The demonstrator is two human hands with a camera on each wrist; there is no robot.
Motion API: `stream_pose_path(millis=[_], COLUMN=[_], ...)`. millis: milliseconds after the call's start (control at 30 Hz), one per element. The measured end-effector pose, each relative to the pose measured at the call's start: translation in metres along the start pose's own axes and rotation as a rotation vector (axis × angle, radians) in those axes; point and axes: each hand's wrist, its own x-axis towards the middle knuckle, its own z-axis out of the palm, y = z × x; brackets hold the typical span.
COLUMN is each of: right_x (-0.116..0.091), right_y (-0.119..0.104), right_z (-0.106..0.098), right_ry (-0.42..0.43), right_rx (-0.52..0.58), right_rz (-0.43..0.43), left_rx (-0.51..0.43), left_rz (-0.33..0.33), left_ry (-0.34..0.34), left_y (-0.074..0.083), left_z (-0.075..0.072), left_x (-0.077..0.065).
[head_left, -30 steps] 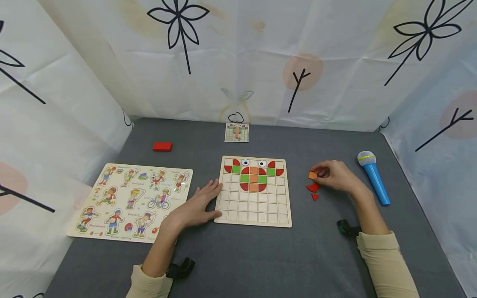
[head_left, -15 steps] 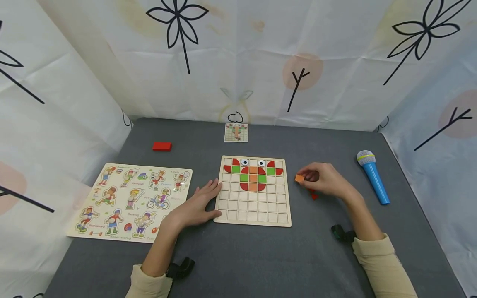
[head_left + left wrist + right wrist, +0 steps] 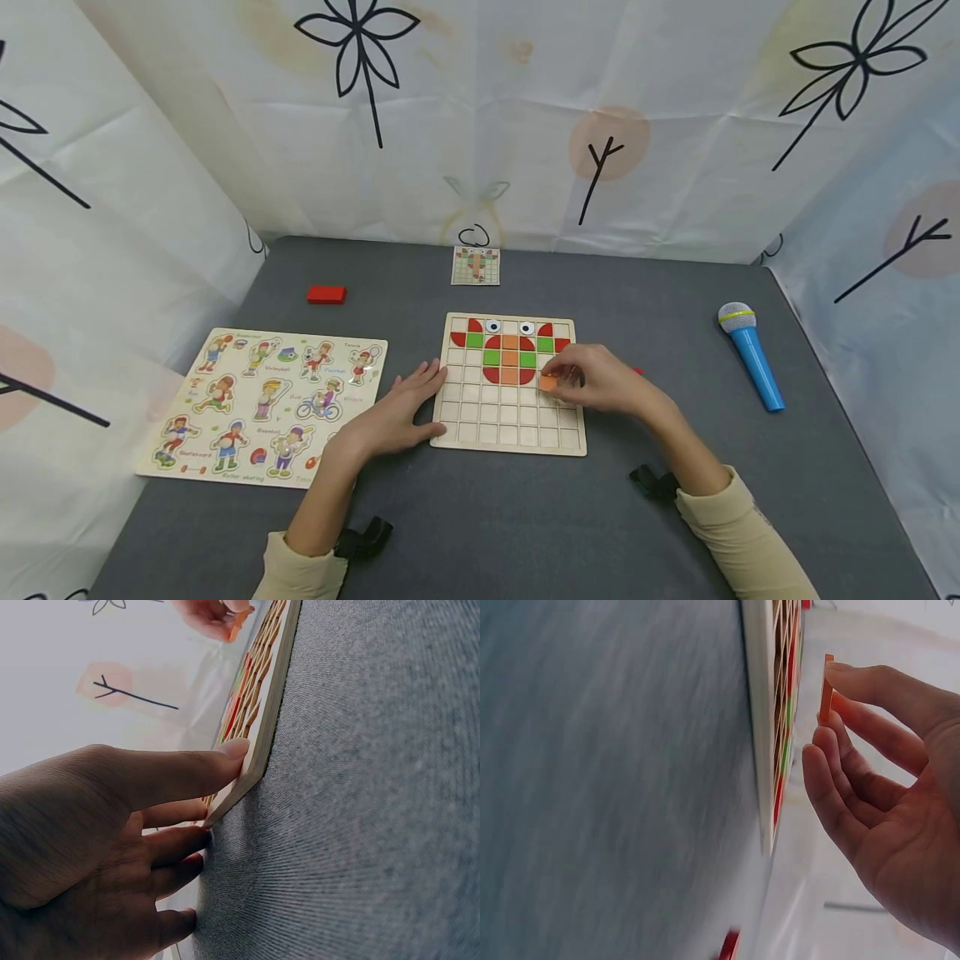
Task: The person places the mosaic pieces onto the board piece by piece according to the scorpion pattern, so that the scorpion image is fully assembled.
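Observation:
A wooden grid board (image 3: pixel 507 436) lies in the middle of the table, its upper rows filled with red, green and orange tiles and two eye tiles. My right hand (image 3: pixel 600 379) is over the board's right part. Between thumb and fingertips it pinches a thin orange square tile (image 3: pixel 826 686), held above the grid. My left hand (image 3: pixel 390 421) rests at the board's left edge with fingers extended; in the left wrist view its thumb (image 3: pixel 199 776) touches the board's corner. Loose red pieces (image 3: pixel 637 371) lie right of the board, mostly hidden behind the right hand.
A picture puzzle board (image 3: pixel 255 408) lies to the left, partly under the left forearm. A red block (image 3: pixel 326 295) stands at the back left. A small pattern card (image 3: pixel 476 267) is behind the grid board. A blue toy microphone (image 3: pixel 756 362) lies at the right.
My right hand has carried the orange tile leftward from beside the loose red pieces to over the grid board. The left hand has stayed at the board's edge.

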Motion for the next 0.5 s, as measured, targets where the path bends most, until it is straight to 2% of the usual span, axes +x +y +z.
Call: stream_pose_path(millis=[233,433,500], right_x=[0.02,0.031,0.033], right_y=[-0.02,-0.029,-0.032], right_z=[0.016,0.028,0.031], right_ry=[-0.064,-0.075,-0.07], right_rx=[-0.012,-0.07,-0.086], right_rz=[-0.084,-0.118,-0.11], left_rx=[0.0,0.001,0.0], left_rz=[-0.015,0.001,0.028], left_ry=[-0.009,-0.005,0.003], left_y=[0.011,0.009,0.005], left_z=[-0.006,-0.006,-0.004], left_x=[-0.004,-0.004,-0.004])
